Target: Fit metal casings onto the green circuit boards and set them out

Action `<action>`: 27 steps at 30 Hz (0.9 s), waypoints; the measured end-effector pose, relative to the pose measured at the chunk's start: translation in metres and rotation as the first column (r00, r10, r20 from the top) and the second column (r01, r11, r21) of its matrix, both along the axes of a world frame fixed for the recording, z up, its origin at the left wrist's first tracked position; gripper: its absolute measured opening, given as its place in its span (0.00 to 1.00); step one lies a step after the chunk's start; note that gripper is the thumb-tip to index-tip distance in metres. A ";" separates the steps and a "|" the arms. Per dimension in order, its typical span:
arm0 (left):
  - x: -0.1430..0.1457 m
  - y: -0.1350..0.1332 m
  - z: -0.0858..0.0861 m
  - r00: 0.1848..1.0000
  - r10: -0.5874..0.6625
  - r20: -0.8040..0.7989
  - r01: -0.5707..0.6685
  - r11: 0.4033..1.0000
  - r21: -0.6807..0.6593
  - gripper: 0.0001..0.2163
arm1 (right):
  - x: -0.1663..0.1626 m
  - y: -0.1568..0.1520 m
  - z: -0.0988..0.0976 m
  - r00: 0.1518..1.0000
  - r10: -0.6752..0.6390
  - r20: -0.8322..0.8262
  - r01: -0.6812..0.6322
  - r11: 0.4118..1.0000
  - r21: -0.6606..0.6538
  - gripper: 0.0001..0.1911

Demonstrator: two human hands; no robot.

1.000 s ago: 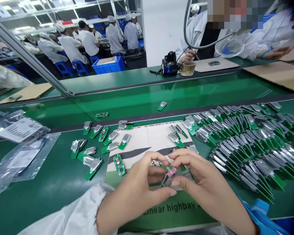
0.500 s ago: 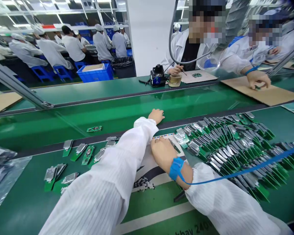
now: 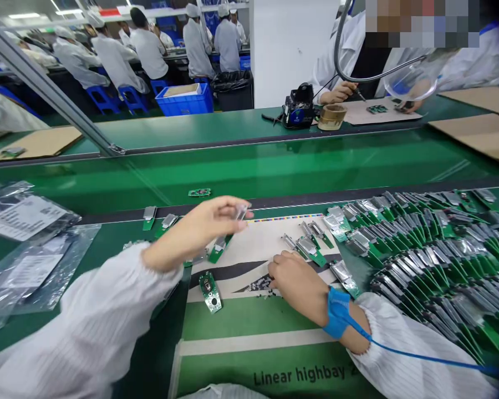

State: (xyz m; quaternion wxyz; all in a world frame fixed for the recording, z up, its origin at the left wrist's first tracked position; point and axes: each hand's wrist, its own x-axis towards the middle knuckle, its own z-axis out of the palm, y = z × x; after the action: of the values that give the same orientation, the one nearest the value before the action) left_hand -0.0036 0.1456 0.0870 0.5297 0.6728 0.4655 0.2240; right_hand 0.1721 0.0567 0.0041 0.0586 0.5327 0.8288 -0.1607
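Note:
My left hand (image 3: 203,224) hovers over the left side of the paper sheet (image 3: 258,244), fingers pinched on a small clear or metal part (image 3: 241,211). My right hand (image 3: 297,282), a blue wrist strap (image 3: 336,313) on its wrist, rests knuckles up on the sheet, fingertips at a heap of tiny dark parts (image 3: 258,285); whatever they hold is hidden. A bare green circuit board (image 3: 208,292) lies just left of that heap. More green boards with metal shields (image 3: 310,246) lie above my right hand.
A big pile of shielded green boards (image 3: 432,244) fills the right. Loose boards (image 3: 158,221) and clear plastic bags (image 3: 20,244) lie left. Beyond runs a green conveyor (image 3: 274,166) with one board (image 3: 199,192). A person solders across it; other workers sit behind.
My left hand has drawn back from the conveyor edge to over the sheet, now pinching a small part. My right hand slid down to the heap of tiny dark parts.

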 end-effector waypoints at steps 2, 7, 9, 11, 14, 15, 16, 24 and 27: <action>-0.017 -0.035 -0.002 0.986 0.110 0.122 -0.085 0.977 -0.195 0.17 | -0.004 -0.002 0.001 0.999 -0.023 0.026 0.023 1.000 -0.013 0.05; -0.039 -0.093 -0.029 0.931 0.227 0.287 -0.083 0.894 -0.439 0.15 | -0.006 -0.011 0.007 0.996 -0.090 0.020 0.091 0.995 -0.043 0.07; -0.040 -0.106 -0.040 0.913 0.263 0.313 -0.079 0.865 -0.495 0.15 | -0.004 -0.014 0.006 0.993 -0.116 -0.017 0.115 0.992 -0.053 0.07; -0.037 -0.115 -0.049 0.892 0.309 0.331 -0.084 0.832 -0.548 0.16 | 0.000 -0.015 0.004 0.987 -0.143 -0.077 0.138 0.988 -0.066 0.08; -0.031 -0.123 -0.056 0.869 0.358 0.341 -0.099 0.802 -0.590 0.17 | 0.009 -0.017 0.003 0.963 -0.182 -0.197 0.168 0.982 -0.083 0.09; -0.029 -0.125 -0.058 0.867 0.365 0.339 -0.104 0.799 -0.593 0.17 | 0.011 -0.018 0.003 0.951 -0.193 -0.242 0.178 0.981 -0.084 0.09; -0.027 -0.127 -0.060 0.867 0.368 0.336 -0.109 0.798 -0.593 0.17 | 0.014 -0.019 0.005 0.936 -0.201 -0.288 0.186 0.979 -0.081 0.09; -0.014 -0.134 -0.061 0.888 0.303 0.345 -0.025 0.782 -0.623 0.22 | 0.035 -0.041 0.027 0.766 -0.164 -0.622 0.179 0.983 -0.039 0.09; -0.012 -0.133 -0.059 0.888 0.262 0.377 0.031 0.786 -0.618 0.21 | 0.040 -0.051 0.033 0.627 -0.153 -0.764 0.183 0.982 -0.046 0.10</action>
State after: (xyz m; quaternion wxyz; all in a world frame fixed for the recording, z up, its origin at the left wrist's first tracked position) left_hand -0.0152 0.0125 0.0278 0.7937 0.3664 0.4206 0.2425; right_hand 0.2121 0.0057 0.0368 -0.3213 0.4908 0.7254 -0.3601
